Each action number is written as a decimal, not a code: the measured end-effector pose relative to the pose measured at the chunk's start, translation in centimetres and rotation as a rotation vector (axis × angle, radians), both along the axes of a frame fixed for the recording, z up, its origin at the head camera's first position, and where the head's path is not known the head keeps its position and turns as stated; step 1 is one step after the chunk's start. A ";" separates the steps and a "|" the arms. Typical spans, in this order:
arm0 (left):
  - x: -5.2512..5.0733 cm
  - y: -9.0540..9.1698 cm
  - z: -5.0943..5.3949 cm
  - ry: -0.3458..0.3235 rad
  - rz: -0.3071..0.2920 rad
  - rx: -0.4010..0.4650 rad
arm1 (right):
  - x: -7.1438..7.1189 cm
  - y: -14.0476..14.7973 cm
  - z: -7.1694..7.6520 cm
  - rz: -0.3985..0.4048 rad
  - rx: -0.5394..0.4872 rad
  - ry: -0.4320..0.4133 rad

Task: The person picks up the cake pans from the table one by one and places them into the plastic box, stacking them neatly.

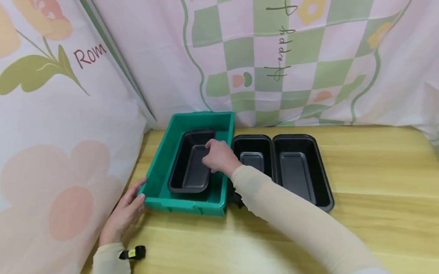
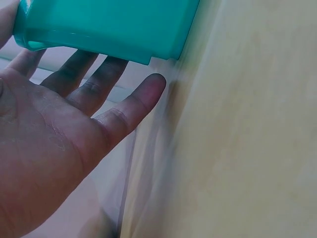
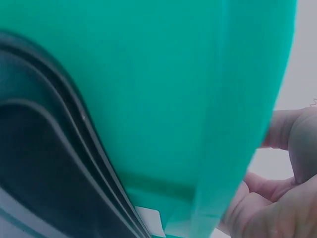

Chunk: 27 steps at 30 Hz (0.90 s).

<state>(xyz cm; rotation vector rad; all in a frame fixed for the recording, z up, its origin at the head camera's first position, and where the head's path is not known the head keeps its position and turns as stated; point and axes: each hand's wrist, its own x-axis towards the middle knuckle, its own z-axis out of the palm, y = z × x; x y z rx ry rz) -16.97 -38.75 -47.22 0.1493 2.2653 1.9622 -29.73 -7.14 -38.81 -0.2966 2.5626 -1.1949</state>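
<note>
A green plastic bin [image 1: 186,204] stands at the left of the table, with a black loaf pan [image 1: 196,169] inside it. My right hand [image 1: 221,156] reaches over the bin's right wall and pinches the pan's right rim. Behind the green wall in the right wrist view, part of that hand [image 3: 277,208] shows with bent fingers; its contact with the pan is hidden there. My left hand [image 1: 124,212] holds the bin's near left corner between thumb and fingers. In the left wrist view its little finger [image 2: 148,94] stands apart from the bin.
Right of the bin, two more black loaf pans, the middle one [image 1: 251,145] and the right one [image 1: 318,167], sit side by side on the wooden table [image 1: 385,192]. My right forearm partly covers them. Patterned curtains [image 1: 165,50] hang behind and to the left.
</note>
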 end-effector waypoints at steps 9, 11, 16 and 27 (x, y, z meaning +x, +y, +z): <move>0.2 -0.1 -0.1 -0.015 0.001 -0.034 | 0.6 2.7 0.8 0.063 -0.100 -0.007; 0.3 -0.1 -0.1 -0.019 -0.003 -0.042 | 0.9 3.7 0.7 0.071 -0.150 -0.013; 0.5 -0.3 0.1 -0.004 -0.002 -0.081 | 1.8 6.3 -0.1 0.102 -0.283 -0.019; 0.5 0.0 -0.2 0.044 -0.026 -0.011 | 1.5 15.2 1.3 0.038 -0.386 0.024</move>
